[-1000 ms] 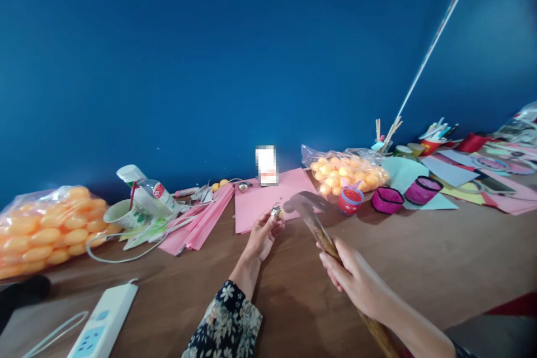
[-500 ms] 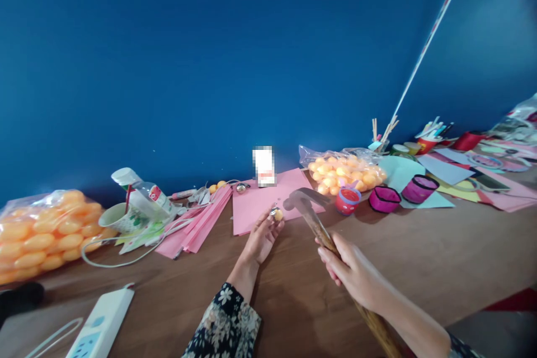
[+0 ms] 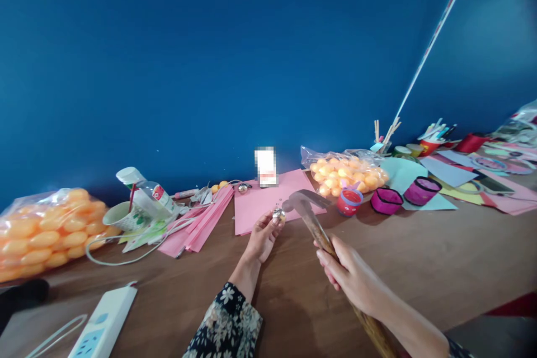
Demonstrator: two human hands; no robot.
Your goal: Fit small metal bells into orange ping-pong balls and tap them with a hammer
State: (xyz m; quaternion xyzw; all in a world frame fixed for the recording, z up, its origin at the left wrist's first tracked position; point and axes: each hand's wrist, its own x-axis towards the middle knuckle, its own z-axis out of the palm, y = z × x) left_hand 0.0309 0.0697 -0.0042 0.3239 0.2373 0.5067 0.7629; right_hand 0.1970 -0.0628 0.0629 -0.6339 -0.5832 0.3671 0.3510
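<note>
My left hand pinches a small shiny metal ball between thumb and fingers, over the near edge of the pink paper. The ball is silvery, and I cannot make out its details. My right hand is wrapped round the wooden handle of a claw hammer. The hammer's head is just to the right of the ball, apart from it in the view. A second shiny metal ball lies at the paper's far left corner.
Bags of orange balls lie left and right. A paper cup, a bottle and pink strips are on the left, with a power strip nearer. A red cup and purple containers stand right.
The ball has turned slightly in my left fingers and shows more silver now. The hammer stays nearly where it was. The whole view has shifted slightly.
</note>
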